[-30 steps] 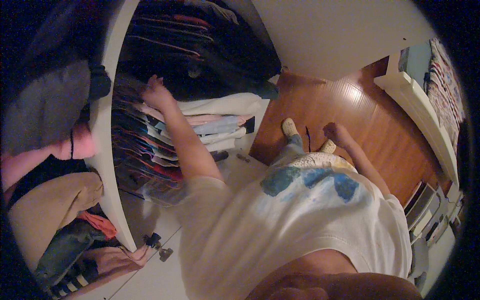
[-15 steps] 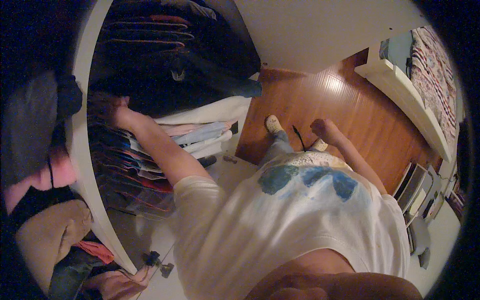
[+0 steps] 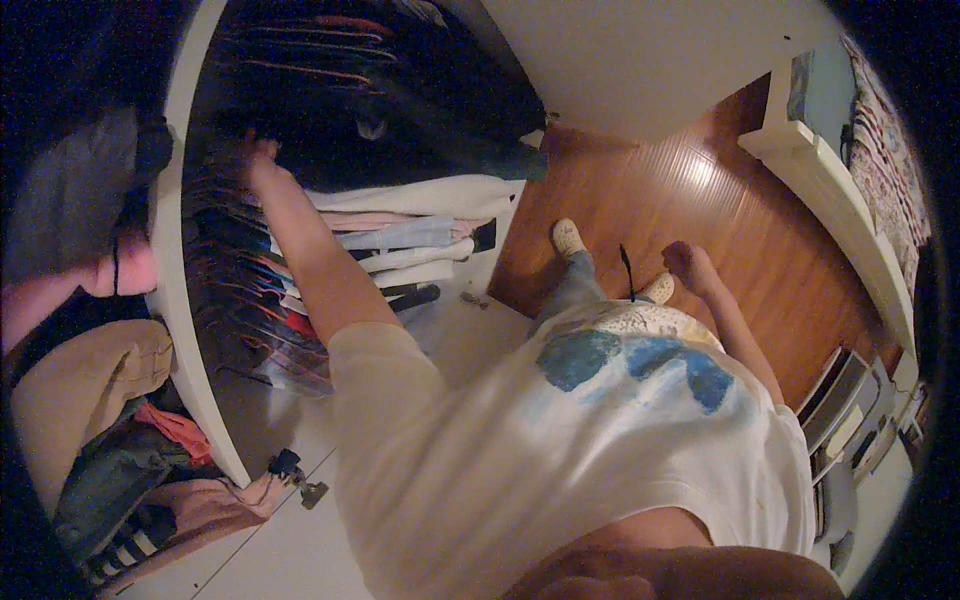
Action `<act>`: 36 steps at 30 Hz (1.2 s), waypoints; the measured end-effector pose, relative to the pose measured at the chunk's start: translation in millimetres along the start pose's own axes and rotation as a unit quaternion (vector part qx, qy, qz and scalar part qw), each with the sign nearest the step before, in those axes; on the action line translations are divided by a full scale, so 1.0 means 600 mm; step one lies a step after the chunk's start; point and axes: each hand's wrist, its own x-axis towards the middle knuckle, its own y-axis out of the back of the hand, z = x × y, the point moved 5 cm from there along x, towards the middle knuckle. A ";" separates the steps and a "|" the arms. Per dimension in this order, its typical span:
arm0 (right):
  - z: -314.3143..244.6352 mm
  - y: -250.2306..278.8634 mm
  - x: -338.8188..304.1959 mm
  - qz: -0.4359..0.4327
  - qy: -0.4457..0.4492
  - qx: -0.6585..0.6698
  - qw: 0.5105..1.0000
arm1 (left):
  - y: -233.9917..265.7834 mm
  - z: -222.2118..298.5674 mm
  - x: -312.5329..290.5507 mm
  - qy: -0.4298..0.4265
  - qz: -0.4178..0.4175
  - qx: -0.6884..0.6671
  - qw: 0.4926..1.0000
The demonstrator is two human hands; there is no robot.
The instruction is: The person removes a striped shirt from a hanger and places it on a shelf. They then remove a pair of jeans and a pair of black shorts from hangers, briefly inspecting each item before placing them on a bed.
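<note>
My left arm stretches into the wardrobe, and my left hand (image 3: pixel 258 163) is up among dark hanging clothes (image 3: pixel 310 125) near the row of hangers (image 3: pixel 235 215). Its fingers are dim and blurred, so whether they grip a hanger or cloth cannot be made out. Below it hang garments, among them a thick white garment (image 3: pixel 410 195) and a light blue garment (image 3: pixel 400 235). My right hand (image 3: pixel 690 268) hangs low in front of me, over the wooden floor (image 3: pixel 640 190), with its fingers curled in and nothing seen in them.
A white wardrobe panel (image 3: pixel 178 190) divides this section from a left one with folded tan cloth (image 3: pixel 90 385) and pink cloth (image 3: pixel 125 265). A white door (image 3: pixel 640 60) stands at the far side. To the right are a bed frame (image 3: pixel 830 195) and a white desk (image 3: pixel 880 505).
My left hand has moved slightly up and deeper among the dark clothes. The view has shifted a little, and my right hand still hangs curled.
</note>
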 end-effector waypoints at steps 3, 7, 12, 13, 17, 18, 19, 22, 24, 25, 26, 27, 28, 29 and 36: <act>0.026 -0.017 -0.027 -0.019 -0.051 0.015 0.998 | -0.095 0.063 -0.064 0.045 -0.054 -0.128 0.989; 0.041 -0.043 -0.033 -0.057 -0.038 -0.024 0.997 | -0.125 0.064 -0.071 0.013 0.015 -0.131 0.991; 0.014 -0.038 -0.023 -0.032 -0.026 0.002 0.999 | -0.132 0.086 -0.066 -0.033 0.060 -0.112 0.991; 0.013 -0.036 -0.020 -0.019 -0.022 0.013 0.999 | -0.129 0.094 -0.064 -0.040 0.066 -0.109 0.991; 0.020 -0.029 -0.017 -0.023 -0.021 0.010 0.999 | -0.091 0.159 -0.037 -0.044 0.068 -0.104 0.991; 0.023 -0.029 -0.019 -0.003 -0.023 0.034 0.999 | -0.078 0.177 -0.030 -0.040 0.062 -0.106 0.992; 0.019 -0.027 -0.017 0.016 -0.022 0.058 0.998 | -0.064 0.198 -0.022 -0.033 0.058 -0.110 0.992; 0.009 -0.027 -0.007 -0.040 -0.064 -0.019 0.997 | -0.057 0.213 -0.030 0.004 0.063 -0.123 0.990; 0.008 -0.041 -0.003 -0.047 -0.054 -0.012 0.997 | -0.079 0.188 -0.060 0.041 0.104 -0.138 0.984; 0.013 -0.049 0.000 -0.050 -0.048 -0.007 0.998 | -0.102 0.180 -0.097 0.062 0.143 -0.147 0.977; 0.021 -0.066 0.005 -0.041 0.007 -0.021 0.999 | -0.139 0.169 -0.155 0.092 0.186 -0.158 0.965; 0.045 -0.087 0.014 -0.031 0.064 -0.035 0.997 | -0.162 0.164 -0.212 0.111 0.221 -0.165 0.955; 0.058 -0.093 0.018 -0.021 0.120 -0.052 0.991 | -0.175 0.147 -0.254 0.111 0.219 -0.169 0.955; 0.048 -0.079 0.018 -0.029 0.092 -0.039 0.995 | -0.180 0.129 -0.294 0.108 0.215 -0.166 0.956; 0.016 -0.017 0.012 -0.063 -0.022 0.095 0.993 | -0.313 0.040 -0.602 0.083 0.128 -0.169 0.974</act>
